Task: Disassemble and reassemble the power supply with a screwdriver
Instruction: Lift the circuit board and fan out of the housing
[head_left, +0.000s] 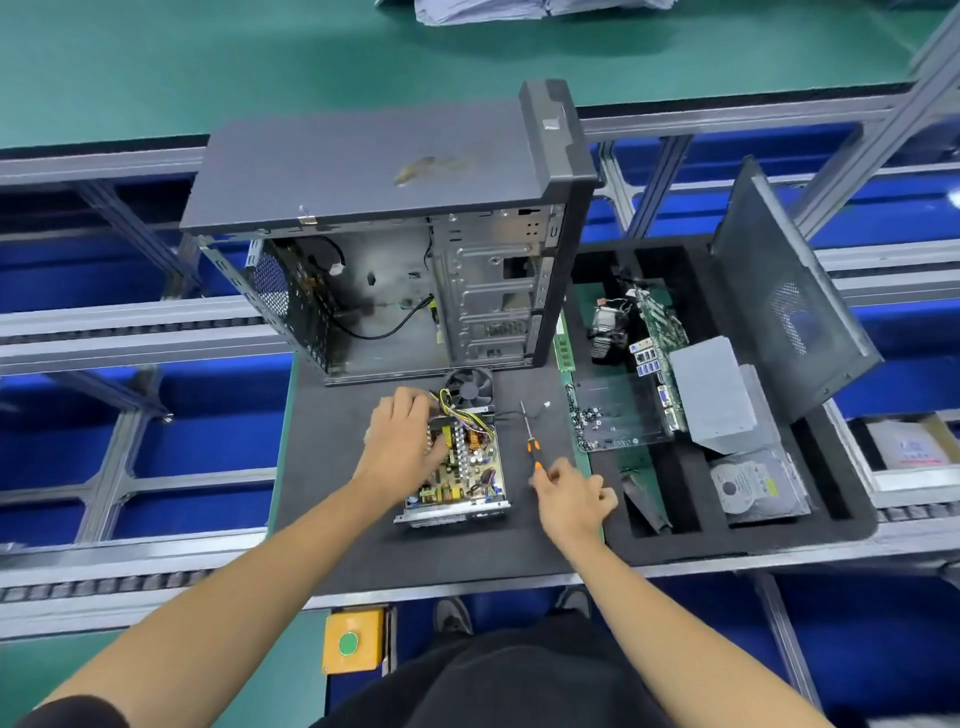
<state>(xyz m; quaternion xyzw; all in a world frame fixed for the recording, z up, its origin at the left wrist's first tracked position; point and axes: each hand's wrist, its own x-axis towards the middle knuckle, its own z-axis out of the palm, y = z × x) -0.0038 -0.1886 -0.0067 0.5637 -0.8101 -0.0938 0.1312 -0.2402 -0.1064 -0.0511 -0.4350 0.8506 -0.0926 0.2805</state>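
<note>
The power supply (467, 470) lies opened on the black mat, its circuit board bare and its yellow wires running back to a loose black fan (469, 387). My left hand (402, 441) lies over the supply's left side, fingers curled around the board's edge and parts. An orange-and-black screwdriver (531, 439) lies flat on the mat just right of the supply, tip pointing away. My right hand (569, 496) is at its near end, thumb and forefinger pinching the handle's tip, the other fingers curled.
An open, emptied computer case (395, 249) stands behind the supply. To the right, a black foam tray (852, 499) holds a motherboard (618, 415), a grey metal cover (711, 395), a hard drive (753, 483) and the case's side panel (784, 312). A yellow box with a green button (353, 642) hangs below the bench edge.
</note>
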